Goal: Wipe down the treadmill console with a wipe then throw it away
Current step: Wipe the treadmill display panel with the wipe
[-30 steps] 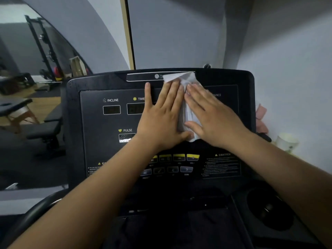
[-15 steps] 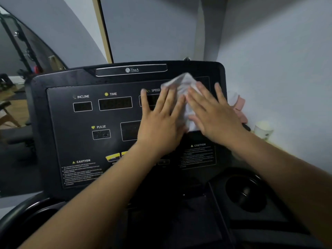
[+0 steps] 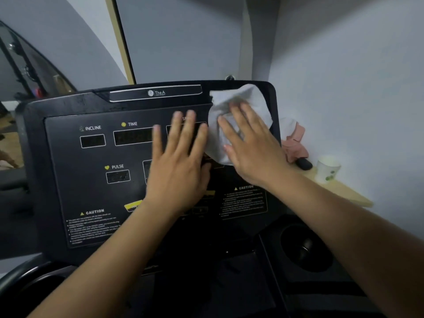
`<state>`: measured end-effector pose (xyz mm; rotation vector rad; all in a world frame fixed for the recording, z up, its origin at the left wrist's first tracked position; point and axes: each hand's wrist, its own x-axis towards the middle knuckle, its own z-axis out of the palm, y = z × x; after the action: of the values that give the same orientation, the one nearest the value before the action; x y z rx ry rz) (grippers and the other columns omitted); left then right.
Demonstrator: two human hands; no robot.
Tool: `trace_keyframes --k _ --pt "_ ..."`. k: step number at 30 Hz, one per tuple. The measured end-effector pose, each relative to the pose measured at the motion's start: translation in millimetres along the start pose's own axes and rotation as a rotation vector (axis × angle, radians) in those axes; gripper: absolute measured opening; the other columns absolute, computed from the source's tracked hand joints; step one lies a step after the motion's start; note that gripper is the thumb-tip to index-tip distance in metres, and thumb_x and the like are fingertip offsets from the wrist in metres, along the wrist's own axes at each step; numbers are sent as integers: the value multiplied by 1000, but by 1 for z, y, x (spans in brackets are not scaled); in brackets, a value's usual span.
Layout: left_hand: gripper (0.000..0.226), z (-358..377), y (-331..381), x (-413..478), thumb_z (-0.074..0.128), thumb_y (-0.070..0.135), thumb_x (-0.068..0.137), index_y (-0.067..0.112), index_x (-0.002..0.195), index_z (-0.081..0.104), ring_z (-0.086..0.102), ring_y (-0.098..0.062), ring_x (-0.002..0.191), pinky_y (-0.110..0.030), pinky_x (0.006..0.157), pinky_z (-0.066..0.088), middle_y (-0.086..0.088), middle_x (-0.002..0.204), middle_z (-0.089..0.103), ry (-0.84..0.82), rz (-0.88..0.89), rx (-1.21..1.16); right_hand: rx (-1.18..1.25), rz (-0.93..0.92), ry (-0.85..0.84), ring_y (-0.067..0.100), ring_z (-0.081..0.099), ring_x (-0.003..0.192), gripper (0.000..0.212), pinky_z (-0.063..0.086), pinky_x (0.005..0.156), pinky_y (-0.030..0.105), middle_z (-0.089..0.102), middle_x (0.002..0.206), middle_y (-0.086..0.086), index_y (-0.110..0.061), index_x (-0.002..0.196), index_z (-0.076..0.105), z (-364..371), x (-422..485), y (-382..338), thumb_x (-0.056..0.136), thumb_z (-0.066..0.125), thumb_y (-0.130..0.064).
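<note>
Your right hand [image 3: 250,145] lies flat, fingers spread, pressing the white wipe [image 3: 238,111] against the treadmill console [image 3: 68,171] near its upper right corner; it is not pinching anything, only pinning the sheet under its palm and fingers. Your left hand [image 3: 181,161] is just beside it to the left, also open and flat on the panel, its fingertips close to the wipe's edge. The wipe looks thin, soft and limp, already crumpled, so it will likely bunch and slide unless you keep broad palm pressure; to lift it, gather a loose fold above your fingertips. Readable writing to the left of your left hand: "The A", "INCLINE", "TIME", "PULSE", "CAUTION"; a second "CAUTION" sits below your right wrist.
</note>
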<state>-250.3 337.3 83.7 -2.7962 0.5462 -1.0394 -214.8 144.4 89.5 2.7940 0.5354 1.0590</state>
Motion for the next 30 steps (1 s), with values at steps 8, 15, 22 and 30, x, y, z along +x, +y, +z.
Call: trace_keyframes --k 8,15,22,30 --pt "88 15 -35 -45 39 72 83 26 156 21 -1 -44 149 -73 110 12 -12 165 8 -130 -188 34 -25 -90 -148 43 41 125 58 24 112 53 48 141 19 -30 153 21 10 -45 -3 99 31 -47" --pt "88 11 -38 -46 40 74 82 30 156 20 4 -42 149 -71 110 17 -10 165 9 -110 -191 21 70 45 -35 48 24 138 58 13 116 59 20 159 17 -32 155 11 10 8 -56 102 28 -46" --pt "87 14 -37 -46 36 75 84 30 156 17 2 -42 149 -70 111 16 -11 165 7 -103 -193 30 31 51 -79 44 40 121 60 23 109 54 39 147 19 -32 153 20 11 -23 -13 97 31 -50" --pt "88 14 -43 -48 34 78 83 31 156 19 7 -42 149 -69 110 19 -10 164 10 -79 -167 45 45 -312 -146 41 40 131 56 20 114 55 44 148 11 -35 154 20 18 -62 -53 101 35 -44"
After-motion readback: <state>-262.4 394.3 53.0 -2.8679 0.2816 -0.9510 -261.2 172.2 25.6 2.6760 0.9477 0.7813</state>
